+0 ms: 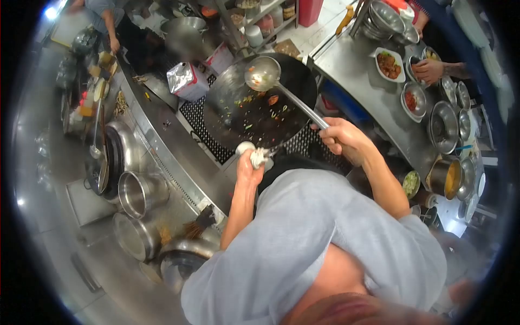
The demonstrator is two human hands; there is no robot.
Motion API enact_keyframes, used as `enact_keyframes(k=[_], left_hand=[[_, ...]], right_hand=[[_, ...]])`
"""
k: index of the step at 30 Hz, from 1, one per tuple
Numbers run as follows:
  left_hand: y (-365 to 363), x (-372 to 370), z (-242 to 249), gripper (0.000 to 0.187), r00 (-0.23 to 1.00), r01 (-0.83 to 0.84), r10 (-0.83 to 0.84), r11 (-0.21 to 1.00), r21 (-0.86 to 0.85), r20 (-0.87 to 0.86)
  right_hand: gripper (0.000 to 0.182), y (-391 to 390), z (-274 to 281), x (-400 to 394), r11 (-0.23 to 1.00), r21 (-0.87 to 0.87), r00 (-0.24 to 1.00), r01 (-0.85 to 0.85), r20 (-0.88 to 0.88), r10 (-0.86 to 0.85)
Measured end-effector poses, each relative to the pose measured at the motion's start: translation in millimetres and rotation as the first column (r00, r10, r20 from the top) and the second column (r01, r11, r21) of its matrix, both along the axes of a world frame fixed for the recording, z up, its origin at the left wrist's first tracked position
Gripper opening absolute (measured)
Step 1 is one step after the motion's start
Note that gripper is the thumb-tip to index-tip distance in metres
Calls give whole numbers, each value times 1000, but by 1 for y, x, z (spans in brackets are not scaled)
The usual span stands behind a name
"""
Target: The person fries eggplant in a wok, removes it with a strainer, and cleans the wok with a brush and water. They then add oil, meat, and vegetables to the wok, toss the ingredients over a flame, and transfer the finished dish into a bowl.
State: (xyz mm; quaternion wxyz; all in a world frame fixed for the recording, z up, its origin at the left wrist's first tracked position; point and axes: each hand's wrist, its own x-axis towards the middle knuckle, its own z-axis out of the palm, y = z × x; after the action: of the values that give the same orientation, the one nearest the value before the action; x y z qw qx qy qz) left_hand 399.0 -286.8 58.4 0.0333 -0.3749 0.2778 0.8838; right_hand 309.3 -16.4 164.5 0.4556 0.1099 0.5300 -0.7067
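In the head view, my right hand (345, 140) is closed around the handle of a metal ladle (301, 105). The ladle's bowl hangs over the far part of a large dark wok (225, 111), with bits of food in it. Scraps of green, orange and pale food are scattered across the wok's inside. My left hand (250, 169) grips a bunched white cloth (258, 157) at the wok's near edge. Whether the cloth is wrapped around a handle or the rim cannot be made out.
On the right, a steel counter (355, 70) carries a white dish of food (389, 65) and several metal bowls. A co-worker's hand (429, 71) is among them. Pots, including a steel pot (142, 194), stand on the left range. A foil-topped tin (187, 81) is beside the wok.
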Motion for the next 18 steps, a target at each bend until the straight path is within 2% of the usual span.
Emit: enact_keyframes(k=[1,2,3,4,5,6,7,8,9,11,12,13,14,15,17,18], left_hand=[[0,-10,1,5,1000,-3,3,1000,2,-31],[-6,-16,0,5,999,-3,1,999,-54,-33],[-15,-12,-2,6,1000,2,-3,994,-111,-11],[-31,-11,-31,17,991,33,-46,994,-100,-129],[-23,-8,-22,17,990,32,-46,994,-104,-136],[-5,-2,-4,24,994,-54,23,956,-287,-111],[6,1,6,31,990,-133,97,878,-460,-103],[7,4,-5,42,988,-108,38,868,-484,-151],[5,-7,-9,42,987,-112,39,869,-482,-159],[-9,-23,-18,31,987,25,-88,908,-418,-132],[-29,-36,-47,18,926,58,-207,904,-424,-316],[-33,-48,-36,13,969,78,-135,962,-263,-205],[-35,-41,-35,12,987,78,-105,975,-206,-124],[-34,-40,-34,11,995,78,-86,986,-144,-52],[-25,-18,-37,11,1000,18,-20,997,-70,-21],[-24,-11,-32,14,1000,28,-28,998,-63,0]], right_hand=[[29,6,3,-8,985,169,986,-41,-150,67],[30,11,4,-18,953,296,963,-72,-227,143],[31,14,-5,-27,940,331,950,-76,-262,169],[31,14,-8,-32,873,480,905,-85,-329,269],[31,9,-4,-38,783,618,842,-69,-385,378],[32,2,-6,-38,643,765,782,-36,-379,495],[33,-7,-14,-38,545,838,748,-37,-338,571],[34,-18,-30,-32,608,793,758,-42,-372,536],[35,-29,-43,-27,665,744,768,-57,-393,506],[31,-59,-50,-16,826,525,853,-202,-320,412],[31,-66,-58,-13,826,520,849,-218,-316,424],[28,-73,-68,-14,961,155,962,-227,-118,246],[25,-79,-77,-13,973,-210,978,-98,160,133],[25,-80,-86,-14,972,-212,978,-103,154,137],[22,-73,-100,-8,843,-529,845,99,492,209],[26,-68,-95,-2,871,-479,854,107,493,166]])
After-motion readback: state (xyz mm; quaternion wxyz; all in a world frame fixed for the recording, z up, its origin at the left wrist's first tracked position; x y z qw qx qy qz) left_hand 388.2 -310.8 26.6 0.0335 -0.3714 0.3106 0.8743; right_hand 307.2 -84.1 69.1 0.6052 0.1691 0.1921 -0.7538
